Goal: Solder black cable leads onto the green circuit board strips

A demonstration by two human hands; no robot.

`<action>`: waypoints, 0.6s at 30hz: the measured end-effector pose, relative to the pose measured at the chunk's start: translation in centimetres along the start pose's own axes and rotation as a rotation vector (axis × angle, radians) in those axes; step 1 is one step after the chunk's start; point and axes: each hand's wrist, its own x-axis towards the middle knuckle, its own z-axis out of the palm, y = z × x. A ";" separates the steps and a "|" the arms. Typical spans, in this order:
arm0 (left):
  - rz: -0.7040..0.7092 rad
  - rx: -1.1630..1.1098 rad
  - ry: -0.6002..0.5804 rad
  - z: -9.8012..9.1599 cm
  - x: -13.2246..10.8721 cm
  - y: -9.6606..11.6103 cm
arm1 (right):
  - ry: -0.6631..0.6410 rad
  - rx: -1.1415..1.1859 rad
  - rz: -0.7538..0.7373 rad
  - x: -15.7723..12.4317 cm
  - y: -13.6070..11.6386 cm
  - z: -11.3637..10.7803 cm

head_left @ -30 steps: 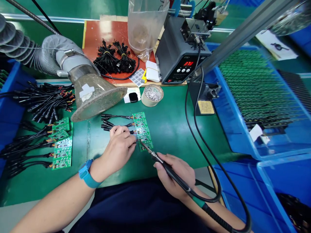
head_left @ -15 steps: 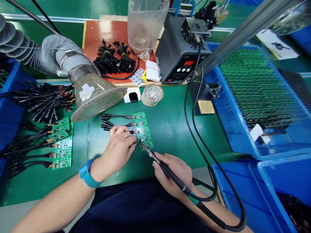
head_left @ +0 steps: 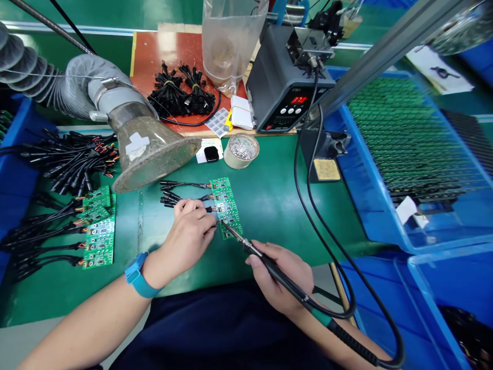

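A strip of green circuit boards (head_left: 230, 205) lies on the green bench mat, with black cables (head_left: 185, 186) joined along its left edge. My left hand (head_left: 192, 229) is closed at that edge, its fingers pinched round what looks like a cable's wire end, mostly hidden by the hand. My right hand (head_left: 283, 277) grips a soldering iron (head_left: 275, 272) like a pen. The iron's tip meets the lower left part of the strip, just right of my left fingertips. A second group of boards with cables (head_left: 99, 241) lies to the left.
A fume extractor hood (head_left: 154, 149) hangs at the upper left above loose black cables (head_left: 77, 159). Behind stand a tin of metal shavings (head_left: 241, 151) and a soldering station (head_left: 290, 82). At the right are an iron holder (head_left: 325, 154) and a blue bin (head_left: 393, 216) of boards.
My right hand and the soldering iron have shifted slightly right, and the iron's cord has swung right with them. My left hand and the boards stay in place.
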 end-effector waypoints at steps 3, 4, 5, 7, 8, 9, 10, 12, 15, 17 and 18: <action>-0.001 -0.001 -0.003 0.0 0.0 0.0 | -0.023 -0.011 0.021 0.2 -0.1 0.1; -0.001 0.000 -0.003 0.0 0.0 0.0 | -0.024 -0.006 0.028 0.2 -0.1 0.2; 0.000 0.002 -0.004 0.0 0.0 0.0 | -0.022 0.005 0.033 0.2 -0.1 0.2; 0.006 0.005 -0.001 0.0 -0.1 -0.1 | -0.020 0.029 0.043 0.3 -0.1 0.3; 0.009 0.005 0.002 0.1 -0.1 -0.1 | -0.018 0.038 0.046 0.3 -0.1 0.3; 0.012 0.004 0.005 0.1 -0.1 -0.2 | -0.018 0.043 0.049 0.3 -0.1 0.3; 0.015 0.003 0.009 0.1 -0.1 -0.2 | -0.020 0.046 0.051 0.3 -0.1 0.3; 0.016 0.001 0.013 0.1 -0.2 -0.3 | -0.022 0.052 0.060 0.4 -0.1 0.3; 0.019 0.002 0.019 0.2 -0.2 -0.3 | -0.029 0.060 0.066 0.5 -0.2 0.3; 0.021 0.001 0.019 0.2 -0.2 -0.3 | -0.026 0.076 0.063 0.6 -0.2 0.2; 0.021 0.001 0.019 0.2 -0.2 -0.3 | -0.026 0.086 0.062 0.6 -0.2 0.2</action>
